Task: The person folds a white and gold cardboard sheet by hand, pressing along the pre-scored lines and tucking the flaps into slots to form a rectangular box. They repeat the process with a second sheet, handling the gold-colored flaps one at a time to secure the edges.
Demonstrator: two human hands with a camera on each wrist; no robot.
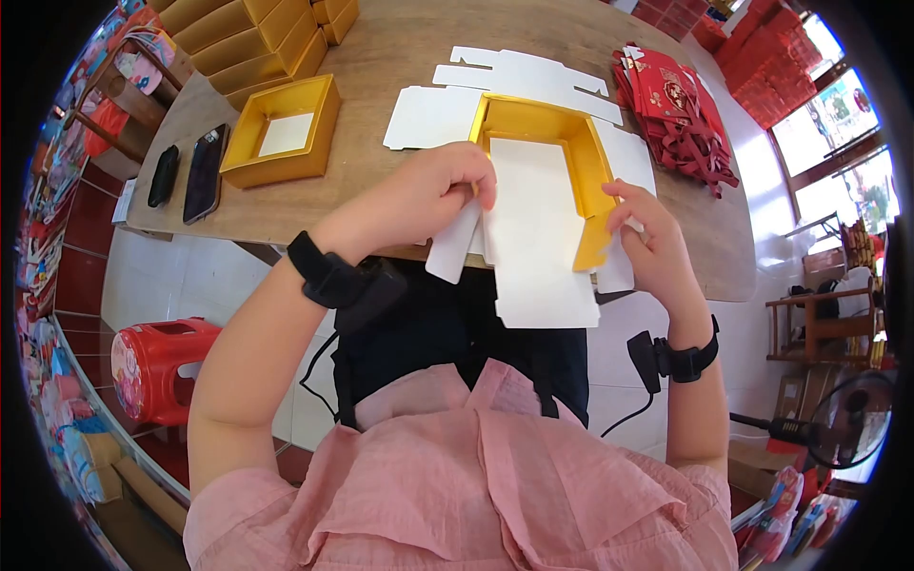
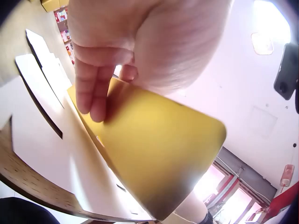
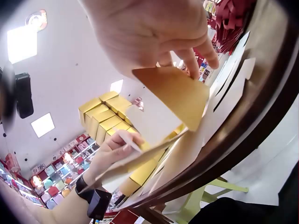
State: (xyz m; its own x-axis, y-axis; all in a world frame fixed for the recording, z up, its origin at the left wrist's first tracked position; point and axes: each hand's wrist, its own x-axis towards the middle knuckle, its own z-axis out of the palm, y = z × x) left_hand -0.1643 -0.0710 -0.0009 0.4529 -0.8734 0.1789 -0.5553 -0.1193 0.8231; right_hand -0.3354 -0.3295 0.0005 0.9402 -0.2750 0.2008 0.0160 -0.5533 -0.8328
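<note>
A partly folded cardboard box (image 1: 533,116), gold inside and white on the base and outer flaps, lies at the table's near edge in the head view. Its far and right walls stand up, and a long white flap (image 1: 547,300) reaches over the edge. My left hand (image 1: 424,195) pinches the left side panel near its near corner; in the left wrist view two fingertips lie against the gold panel (image 2: 154,140). On the other side my right hand (image 1: 657,243) holds the right side by its gold end flap (image 3: 177,95), thumb and fingers at its upper edge.
Flat white cardboard blanks (image 1: 524,71) lie under and beyond the box. A finished gold box (image 1: 319,152), a phone (image 1: 204,173) and a black case (image 1: 164,177) are at left. Stacked gold boxes (image 1: 257,43) stand behind; red gift bags (image 1: 671,105) lie at right.
</note>
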